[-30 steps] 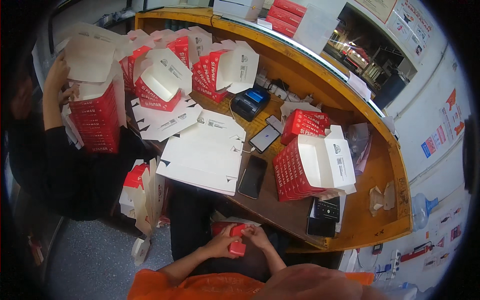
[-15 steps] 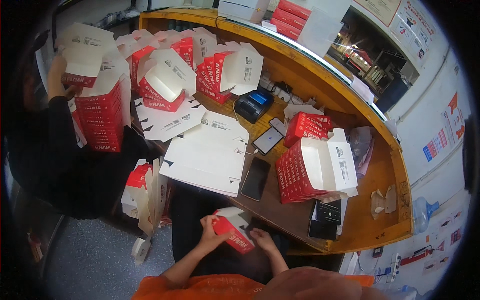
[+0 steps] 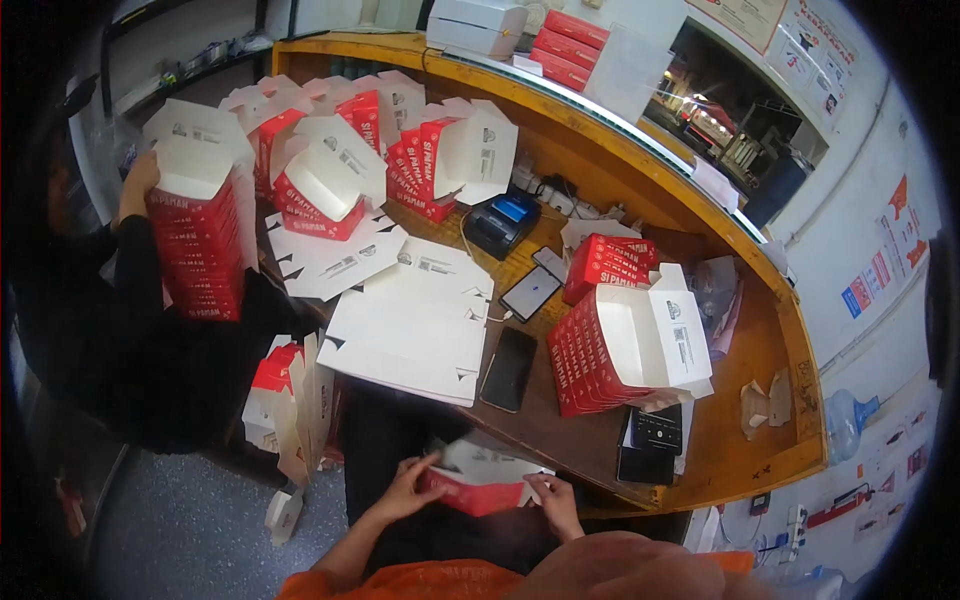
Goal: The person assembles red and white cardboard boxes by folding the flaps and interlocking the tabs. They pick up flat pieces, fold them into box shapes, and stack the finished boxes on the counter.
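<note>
My left hand (image 3: 405, 490) and right hand (image 3: 555, 503) grip a half-folded red-and-white carton (image 3: 480, 478) in my lap, with nested red cartons (image 3: 610, 350) stacked just beyond my right hand.

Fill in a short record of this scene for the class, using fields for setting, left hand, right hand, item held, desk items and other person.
setting: curved wooden desk seen from above
left hand: left hand grips one end of the box
right hand: right hand holds the other end
item held: red and white carton box, partly folded, over the lap
desk items: flat white blanks, nested folded boxes, black phone
other person: dark sleeve, hand on a stack of red boxes
</note>
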A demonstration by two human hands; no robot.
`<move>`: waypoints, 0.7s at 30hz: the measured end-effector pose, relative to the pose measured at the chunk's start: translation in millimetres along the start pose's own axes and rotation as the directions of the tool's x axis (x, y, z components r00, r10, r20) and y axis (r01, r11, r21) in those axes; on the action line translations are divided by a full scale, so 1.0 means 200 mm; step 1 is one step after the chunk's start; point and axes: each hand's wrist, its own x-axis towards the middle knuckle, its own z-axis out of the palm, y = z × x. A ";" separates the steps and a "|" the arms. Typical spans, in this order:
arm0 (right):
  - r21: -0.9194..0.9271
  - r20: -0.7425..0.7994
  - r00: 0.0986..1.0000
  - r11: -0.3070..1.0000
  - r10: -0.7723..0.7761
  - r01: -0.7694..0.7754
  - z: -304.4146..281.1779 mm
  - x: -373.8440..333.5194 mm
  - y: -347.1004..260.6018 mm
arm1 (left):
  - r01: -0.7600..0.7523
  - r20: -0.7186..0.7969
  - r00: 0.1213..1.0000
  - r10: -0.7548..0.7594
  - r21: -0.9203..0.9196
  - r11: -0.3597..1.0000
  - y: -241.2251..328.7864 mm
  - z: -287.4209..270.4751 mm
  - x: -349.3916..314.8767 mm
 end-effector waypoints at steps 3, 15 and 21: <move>-0.115 0.056 0.996 0.991 -0.063 0.069 -0.05 -0.02 0.07 | -0.227 0.454 0.870 0.193 0.021 0.974 0.23 0.05 0.06; -0.357 0.312 0.921 0.869 -0.233 0.341 0.20 -0.06 -0.01 | 0.166 0.396 0.906 -0.152 -0.003 0.986 0.11 0.17 -0.01; -0.340 0.474 0.823 0.797 -0.313 0.499 0.27 -0.06 0.09 | 0.122 0.194 0.970 -0.146 0.129 0.984 0.17 0.20 -0.08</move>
